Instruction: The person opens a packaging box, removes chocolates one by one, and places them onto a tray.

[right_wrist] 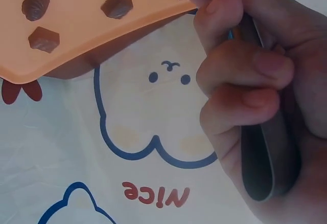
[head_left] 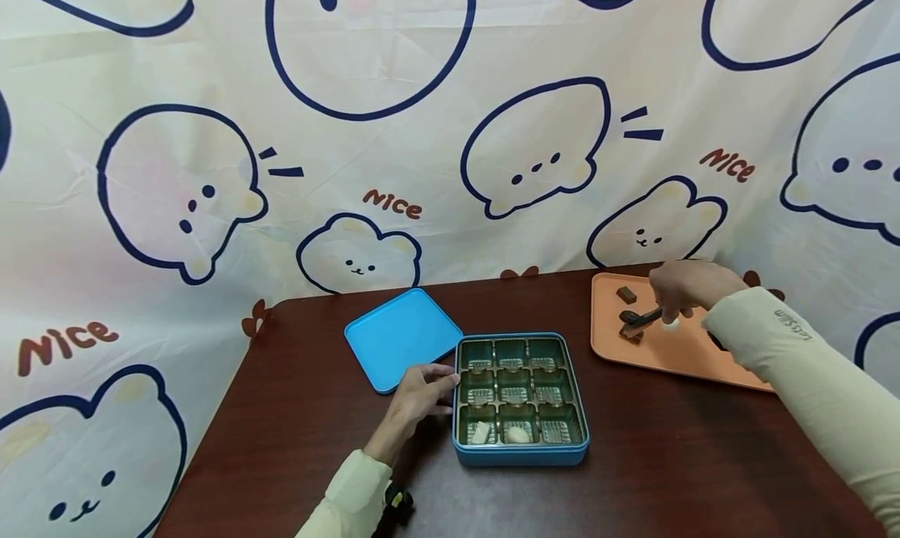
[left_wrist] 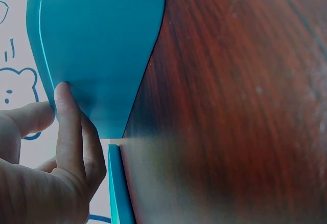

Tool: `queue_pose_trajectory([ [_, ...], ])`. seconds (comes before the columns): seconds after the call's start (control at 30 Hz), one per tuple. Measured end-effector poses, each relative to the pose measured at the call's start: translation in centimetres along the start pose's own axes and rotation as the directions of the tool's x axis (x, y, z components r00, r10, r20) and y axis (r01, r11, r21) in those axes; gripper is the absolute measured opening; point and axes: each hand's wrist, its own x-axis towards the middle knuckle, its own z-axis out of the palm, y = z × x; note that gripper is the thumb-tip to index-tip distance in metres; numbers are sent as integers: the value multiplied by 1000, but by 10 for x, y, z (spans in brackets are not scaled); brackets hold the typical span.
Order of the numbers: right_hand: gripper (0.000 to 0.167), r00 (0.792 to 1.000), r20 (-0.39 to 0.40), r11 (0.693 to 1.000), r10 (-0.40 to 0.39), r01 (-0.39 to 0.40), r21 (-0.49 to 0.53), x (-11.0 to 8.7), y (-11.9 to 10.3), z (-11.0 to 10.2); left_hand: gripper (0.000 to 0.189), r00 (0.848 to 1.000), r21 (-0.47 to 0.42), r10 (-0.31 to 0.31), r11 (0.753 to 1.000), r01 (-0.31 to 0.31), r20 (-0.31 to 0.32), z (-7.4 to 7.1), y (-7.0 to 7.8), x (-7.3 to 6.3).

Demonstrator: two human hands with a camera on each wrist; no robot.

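My right hand (head_left: 685, 292) grips dark metal tongs (head_left: 645, 319), whose tips are right at a brown chocolate (head_left: 633, 337) on the orange tray (head_left: 703, 364). In the right wrist view, curled fingers wrap around the tongs' bent end (right_wrist: 278, 168); the tips are out of frame. My left hand (head_left: 415, 401) touches the left side of a blue box (head_left: 520, 456), fingertips against its wall and thumb at the rim. Inside it is a gold insert (head_left: 555, 374) with several compartments. Two front compartments hold a white piece (head_left: 481, 432) and a rounded white piece (head_left: 518, 435).
A blue lid (head_left: 402, 339) lies on the dark wooden table (head_left: 295, 444), behind the box and to its left. More chocolates, one shell-shaped (right_wrist: 36, 5), and a white piece (head_left: 671, 325) are on the tray. A printed cloth (head_left: 436, 155) hangs behind the table.
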Motion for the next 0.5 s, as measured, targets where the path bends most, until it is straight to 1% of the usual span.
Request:
queue_pose_trajectory([
  [0.1,31,1000,-10,1000,5,-5,-9,0,-1,2,37,1000,2,1,1000,-1,-2,0,0,0],
  [0.2,39,1000,-5,1000,19,-19,3,0,-2,3,37,1000,1,3,1000,-3,-2,0,0,0],
  [0.3,43,1000,9,1000,24,-24,12,-1,-4,4,36,1000,2,8,1000,-8,-3,0,0,0],
  [0.4,41,999,30,1000,24,-24,-4,0,-7,3,36,1000,1,4,1000,-4,-5,0,0,1],
  [0.5,37,998,50,999,40,-39,-1,1,-8,2,37,1000,6,6,1000,-6,-5,0,0,1],
])
